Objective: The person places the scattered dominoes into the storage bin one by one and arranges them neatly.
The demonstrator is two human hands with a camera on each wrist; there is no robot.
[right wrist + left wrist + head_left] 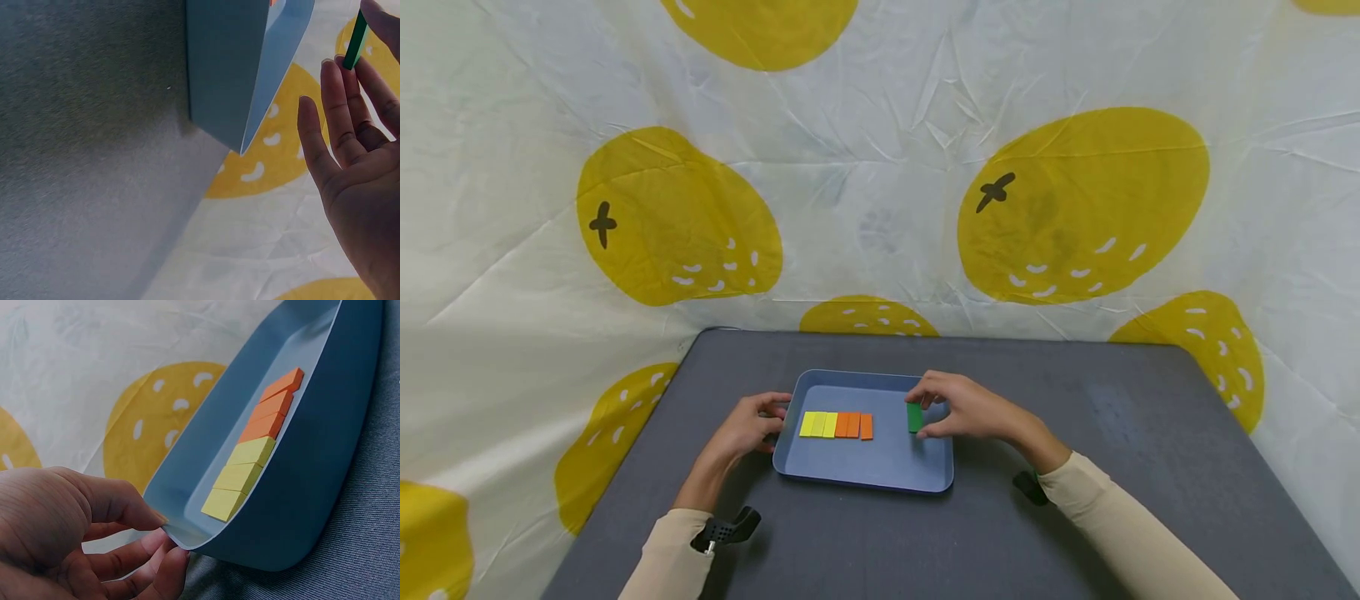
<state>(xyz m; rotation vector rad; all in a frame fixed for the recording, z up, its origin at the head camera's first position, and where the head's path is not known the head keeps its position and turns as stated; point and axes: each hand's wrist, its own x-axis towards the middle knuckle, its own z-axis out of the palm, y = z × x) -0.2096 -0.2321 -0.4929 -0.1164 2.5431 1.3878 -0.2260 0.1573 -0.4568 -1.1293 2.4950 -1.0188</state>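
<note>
Inside the tray (850, 464), room runs in one strip along the near edge and another along the far edge. Between them, the row of yellow blocks (818, 425) and orange blocks (842, 425) bars the way from near the left edge to about the middle, packed too tightly for fingers between. A gap then opens toward the green block (913, 418), pinched by the right hand (962, 407), which obstructs the right edge; the near right corner is reachable. The left hand (747, 425) blocks part of the left edge. Raised walls leave entry from above.
</note>
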